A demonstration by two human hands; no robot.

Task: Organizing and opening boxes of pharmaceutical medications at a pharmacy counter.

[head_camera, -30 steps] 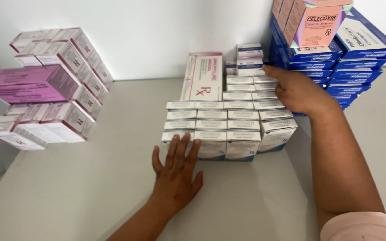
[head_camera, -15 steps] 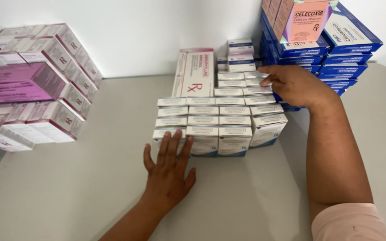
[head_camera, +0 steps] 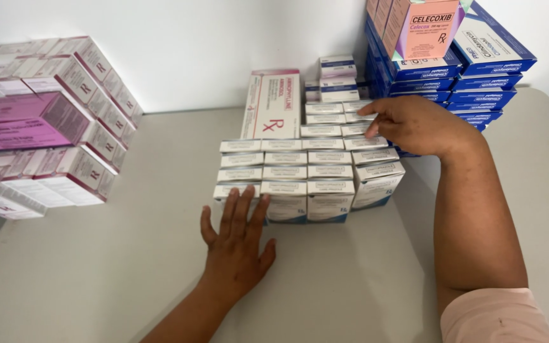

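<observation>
Fingers (head_camera: 239, 209) of left hand (head_camera: 236, 251) spread open and flat on grey desk (head_camera: 128, 267), tips touching lowest front row of white medicine boxes (head_camera: 300, 168), gripping nothing; fingers (head_camera: 376, 121) of right hand (head_camera: 417, 124) slightly bent, resting on top of upper right rows of same block, palm down, closed around nothing that can be seen; right forearm with pink sleeve (head_camera: 497, 314) reaching in from lower right.

White boxes stacked in neat stepped rows in middle of desk, blue band along bottom edge of front row; one box at front right corner turned a little outward; tall white and pink box (head_camera: 271, 105) standing upright just behind block, against white wall (head_camera: 192, 51); a few small white and blue boxes (head_camera: 338, 79) piled beside it.

Stack of blue boxes (head_camera: 478, 70) at far right, just behind right hand, with salmon-coloured box (head_camera: 430, 28) on top; at far left, well apart from both hands, pile of white and maroon boxes (head_camera: 77, 114), tilted, with one large purple box (head_camera: 23, 121) among them.
</observation>
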